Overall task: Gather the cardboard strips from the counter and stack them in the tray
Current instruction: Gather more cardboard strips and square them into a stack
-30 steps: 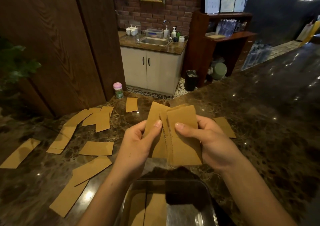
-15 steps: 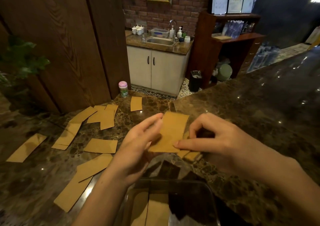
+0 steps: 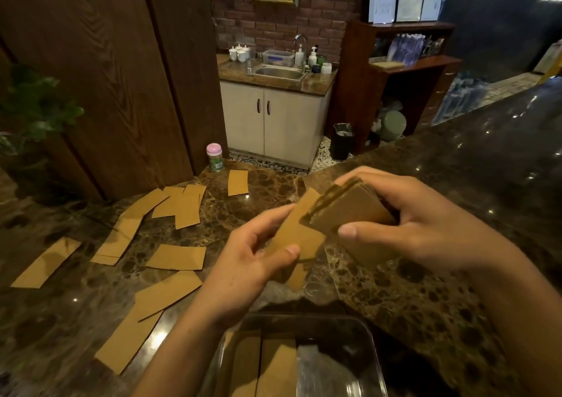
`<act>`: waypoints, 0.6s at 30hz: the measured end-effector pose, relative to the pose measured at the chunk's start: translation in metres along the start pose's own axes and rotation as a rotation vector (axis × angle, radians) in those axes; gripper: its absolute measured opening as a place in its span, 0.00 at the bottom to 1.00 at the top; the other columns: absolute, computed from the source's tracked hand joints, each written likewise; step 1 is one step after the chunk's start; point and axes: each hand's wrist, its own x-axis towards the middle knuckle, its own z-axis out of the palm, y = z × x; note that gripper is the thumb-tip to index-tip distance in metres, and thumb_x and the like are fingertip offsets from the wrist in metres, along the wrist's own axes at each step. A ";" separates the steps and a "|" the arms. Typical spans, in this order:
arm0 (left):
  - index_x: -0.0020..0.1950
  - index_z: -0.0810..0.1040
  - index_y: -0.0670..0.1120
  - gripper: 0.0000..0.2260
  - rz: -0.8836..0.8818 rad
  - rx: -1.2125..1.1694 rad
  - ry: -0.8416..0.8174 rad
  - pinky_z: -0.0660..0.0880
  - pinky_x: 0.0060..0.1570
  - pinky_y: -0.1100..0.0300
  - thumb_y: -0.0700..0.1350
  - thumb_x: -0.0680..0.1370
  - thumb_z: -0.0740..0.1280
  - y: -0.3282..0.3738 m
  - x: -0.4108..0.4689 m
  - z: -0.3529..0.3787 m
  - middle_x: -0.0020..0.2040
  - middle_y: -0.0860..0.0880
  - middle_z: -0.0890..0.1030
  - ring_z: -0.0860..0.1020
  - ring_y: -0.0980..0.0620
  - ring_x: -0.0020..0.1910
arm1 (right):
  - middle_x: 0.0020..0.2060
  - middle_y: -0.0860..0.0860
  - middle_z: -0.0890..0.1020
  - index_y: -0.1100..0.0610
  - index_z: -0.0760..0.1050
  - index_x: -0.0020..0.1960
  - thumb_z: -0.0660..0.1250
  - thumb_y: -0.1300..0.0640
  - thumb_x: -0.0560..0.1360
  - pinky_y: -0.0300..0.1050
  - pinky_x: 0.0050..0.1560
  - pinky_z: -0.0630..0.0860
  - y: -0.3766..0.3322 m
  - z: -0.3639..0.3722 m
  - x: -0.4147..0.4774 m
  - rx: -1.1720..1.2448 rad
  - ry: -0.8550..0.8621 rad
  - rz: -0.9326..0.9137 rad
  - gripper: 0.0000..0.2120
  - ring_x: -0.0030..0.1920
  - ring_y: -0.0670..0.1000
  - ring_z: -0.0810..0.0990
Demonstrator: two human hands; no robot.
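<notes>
Both hands hold a bundle of brown cardboard strips (image 3: 343, 211) above the marble counter (image 3: 425, 290). My left hand (image 3: 249, 263) pinches the bundle's lower end between thumb and fingers. My right hand (image 3: 419, 223) grips its upper end from the right. Several loose cardboard strips (image 3: 176, 256) lie scattered on the counter to the left. A clear plastic tray (image 3: 369, 339) sits at the near edge below my hands, with strips (image 3: 261, 366) lying flat inside.
A small jar with a pink lid (image 3: 214, 157) stands at the counter's far edge by the wooden wall panel (image 3: 106, 92). A plant (image 3: 33, 111) is at the far left. Beyond the counter are a sink cabinet (image 3: 273, 117) and shelves (image 3: 404, 71).
The bundle was squared up between both hands and turned edge-on; my right hand shifted from pinching its front to gripping it from the right. The view moved slightly.
</notes>
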 end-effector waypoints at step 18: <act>0.62 0.78 0.41 0.16 0.079 -0.398 0.395 0.82 0.46 0.57 0.37 0.74 0.71 0.001 0.010 0.008 0.49 0.41 0.87 0.86 0.46 0.50 | 0.54 0.46 0.88 0.46 0.79 0.62 0.70 0.51 0.78 0.46 0.51 0.84 0.012 0.081 0.012 0.591 0.368 0.236 0.13 0.53 0.48 0.87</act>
